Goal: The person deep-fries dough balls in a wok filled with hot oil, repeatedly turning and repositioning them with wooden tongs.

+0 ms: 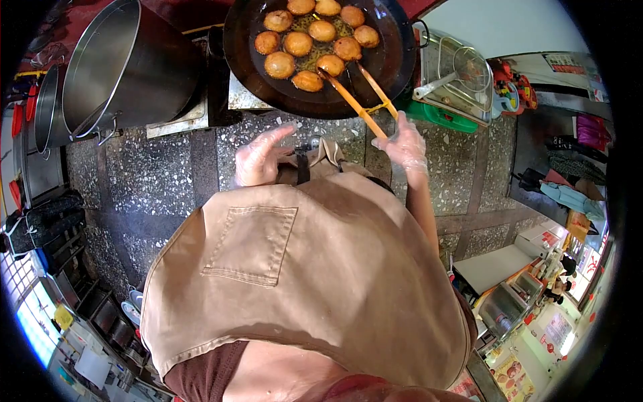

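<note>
Long wooden tongs (349, 100), two sticks joined by a yellow tie, are gripped in my right hand (404, 144), which wears a clear plastic glove. Their tips reach over the near right side of a wide black wok (241, 74). One tip touches or overlaps a golden-brown fried ball (330, 65); I cannot tell if it is clamped. Several similar round balls sit in bubbling oil around it. My left hand (258, 159), also gloved, hovers in front of my tan apron with its fingers stretched out to the right, holding nothing.
Left of the wok stands a large metal pot (144, 67), with a smaller pot (48, 110) beyond it. At the right, a wire strainer (469, 70) lies on a metal tray (435, 57) over a green container (442, 115). The floor is speckled stone.
</note>
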The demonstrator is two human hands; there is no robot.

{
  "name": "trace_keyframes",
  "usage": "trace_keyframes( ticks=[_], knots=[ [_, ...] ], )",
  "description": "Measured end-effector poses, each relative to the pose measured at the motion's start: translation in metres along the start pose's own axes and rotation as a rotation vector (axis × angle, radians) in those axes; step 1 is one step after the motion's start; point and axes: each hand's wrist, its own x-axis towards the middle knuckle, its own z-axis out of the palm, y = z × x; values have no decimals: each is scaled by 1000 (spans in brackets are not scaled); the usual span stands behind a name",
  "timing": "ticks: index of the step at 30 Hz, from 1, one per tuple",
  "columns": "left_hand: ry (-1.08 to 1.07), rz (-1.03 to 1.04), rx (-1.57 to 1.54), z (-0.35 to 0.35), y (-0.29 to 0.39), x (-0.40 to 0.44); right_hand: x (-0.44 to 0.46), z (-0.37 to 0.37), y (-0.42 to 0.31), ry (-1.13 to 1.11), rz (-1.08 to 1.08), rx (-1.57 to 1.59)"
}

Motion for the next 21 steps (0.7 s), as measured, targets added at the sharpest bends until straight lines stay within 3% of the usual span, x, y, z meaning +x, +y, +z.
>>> trace_keyframes(
  ticks=[2, 5, 6, 12, 21],
  knots=[
    [-44, 462, 539, -4, 4, 10, 1, 4, 2, 10, -7, 2],
    [93, 467, 728, 15, 17, 19, 1, 4, 0, 8, -8, -2],
    [47, 385, 691, 12, 22, 16, 1, 3, -2, -5, -4, -9],
    [-52, 395, 706, 2, 21, 15, 2, 8, -4, 4, -25, -22],
    [-26, 408, 691, 2, 21, 14, 0, 7, -9, -23, -66, -72]
  ],
)
